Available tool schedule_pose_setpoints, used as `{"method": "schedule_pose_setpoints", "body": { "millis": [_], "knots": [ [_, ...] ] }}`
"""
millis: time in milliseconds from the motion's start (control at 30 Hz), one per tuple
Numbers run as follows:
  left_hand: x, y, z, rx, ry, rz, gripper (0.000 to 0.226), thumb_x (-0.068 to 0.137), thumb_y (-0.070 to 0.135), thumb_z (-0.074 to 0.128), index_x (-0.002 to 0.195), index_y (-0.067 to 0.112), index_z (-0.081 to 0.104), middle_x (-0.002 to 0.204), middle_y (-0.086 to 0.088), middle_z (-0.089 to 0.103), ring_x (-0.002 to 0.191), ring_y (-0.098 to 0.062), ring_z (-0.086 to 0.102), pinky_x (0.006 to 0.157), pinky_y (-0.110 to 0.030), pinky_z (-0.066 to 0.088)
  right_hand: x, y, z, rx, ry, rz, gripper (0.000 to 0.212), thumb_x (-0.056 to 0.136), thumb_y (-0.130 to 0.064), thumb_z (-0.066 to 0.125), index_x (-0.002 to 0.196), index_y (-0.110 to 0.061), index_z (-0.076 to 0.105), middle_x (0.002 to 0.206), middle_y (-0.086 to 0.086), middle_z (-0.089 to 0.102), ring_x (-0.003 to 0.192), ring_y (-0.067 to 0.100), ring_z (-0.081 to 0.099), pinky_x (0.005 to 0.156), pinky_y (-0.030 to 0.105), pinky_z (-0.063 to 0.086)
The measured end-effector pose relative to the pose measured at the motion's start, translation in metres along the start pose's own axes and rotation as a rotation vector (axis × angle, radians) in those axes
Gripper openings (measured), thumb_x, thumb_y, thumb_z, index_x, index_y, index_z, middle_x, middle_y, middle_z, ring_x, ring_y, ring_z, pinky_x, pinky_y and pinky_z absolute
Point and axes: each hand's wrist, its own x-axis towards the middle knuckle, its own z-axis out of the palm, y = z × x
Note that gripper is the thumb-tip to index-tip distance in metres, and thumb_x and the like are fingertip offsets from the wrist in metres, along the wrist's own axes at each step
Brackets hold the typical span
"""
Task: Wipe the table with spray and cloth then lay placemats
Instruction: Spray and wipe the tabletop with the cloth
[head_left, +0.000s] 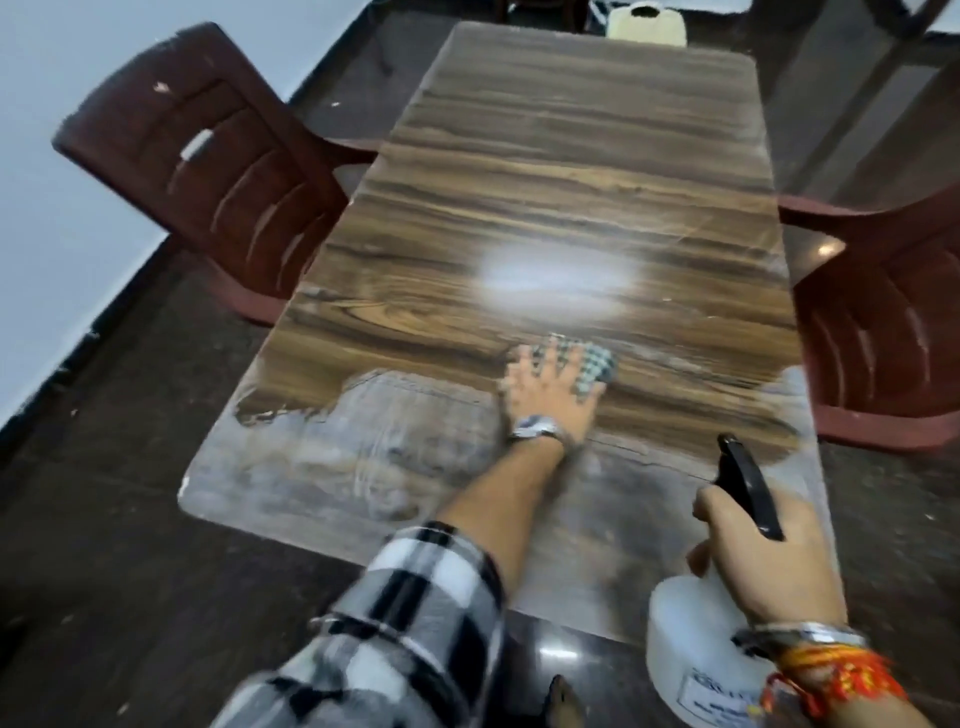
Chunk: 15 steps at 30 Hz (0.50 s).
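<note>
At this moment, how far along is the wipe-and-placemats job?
Early on. The table is hazy at its near end, glossy farther out. The left hand presses the checked cloth flat mid-table; the right hand holds the spray bottle. No placemats are visible on it yet.

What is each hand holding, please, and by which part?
Right hand grips the white plastic spray bottle at its black trigger head; left hand presses flat on the checked cloth.

Your desk (571, 171) is glossy wood-grain laminate, hazy and dull along the near part. The cloth (592, 364) is checked woven fabric, the spray bottle (691, 639) smooth white plastic, and both chairs (208, 171) shiny maroon plastic.
</note>
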Motion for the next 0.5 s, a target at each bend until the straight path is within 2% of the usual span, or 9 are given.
{"method": "schedule_pose_setpoints", "body": {
  "millis": [100, 200, 267, 367, 500],
  "knots": [
    [-0.012, -0.113, -0.043, 0.025, 0.088, -0.267, 0.068, 0.093, 0.065, 0.028, 0.153, 0.035, 0.013, 0.162, 0.0, 0.007, 0.146, -0.036, 0.005, 0.116, -0.048, 0.008, -0.001, -0.013, 0.037, -0.025, -0.065, -0.128, 0.014, 0.083, -0.019, 0.063, 0.073, -0.01, 0.063, 0.062, 0.019, 0.067, 0.06, 0.036, 0.066, 0.059, 0.045, 0.054],
    [-0.049, -0.207, -0.073, 0.012, 0.142, -0.517, 0.071, 0.093, 0.066, 0.021, 0.154, 0.031, 0.009, 0.162, 0.0, 0.002, 0.146, -0.035, 0.004, 0.118, -0.047, 0.006, -0.012, -0.03, 0.072, -0.026, -0.153, -0.206, 0.016, 0.082, -0.017, 0.062, 0.069, -0.01, 0.06, 0.062, 0.02, 0.066, 0.059, 0.039, 0.066, 0.054, 0.039, 0.052],
    [-0.079, -0.252, -0.082, -0.004, 0.152, -0.606, 0.072, 0.092, 0.069, 0.017, 0.153, 0.034, 0.004, 0.162, 0.004, -0.002, 0.147, -0.031, 0.001, 0.119, -0.046, 0.004, -0.02, -0.041, 0.093, -0.022, -0.214, -0.234, 0.018, 0.081, -0.022, 0.061, 0.068, -0.01, 0.06, 0.062, 0.018, 0.067, 0.059, 0.037, 0.066, 0.054, 0.039, 0.051],
    [-0.103, -0.287, -0.087, -0.016, 0.161, -0.655, 0.073, 0.09, 0.072, 0.014, 0.152, 0.038, 0.001, 0.162, 0.007, -0.002, 0.148, -0.029, -0.001, 0.119, -0.046, 0.005, -0.033, -0.05, 0.116, -0.046, -0.276, -0.262, 0.027, 0.07, -0.034, 0.056, 0.07, -0.008, 0.06, 0.063, 0.015, 0.066, 0.059, 0.035, 0.064, 0.058, 0.044, 0.054],
    [-0.096, -0.286, -0.083, -0.013, 0.19, -0.713, 0.068, 0.093, 0.065, 0.013, 0.152, 0.035, -0.002, 0.162, 0.005, -0.002, 0.147, -0.031, -0.002, 0.118, -0.05, 0.002, -0.04, -0.052, 0.129, -0.063, -0.281, -0.323, 0.02, 0.077, -0.021, 0.061, 0.063, -0.009, 0.053, 0.052, 0.005, 0.051, 0.051, 0.027, 0.054, 0.051, 0.035, 0.045]
  ]
}}
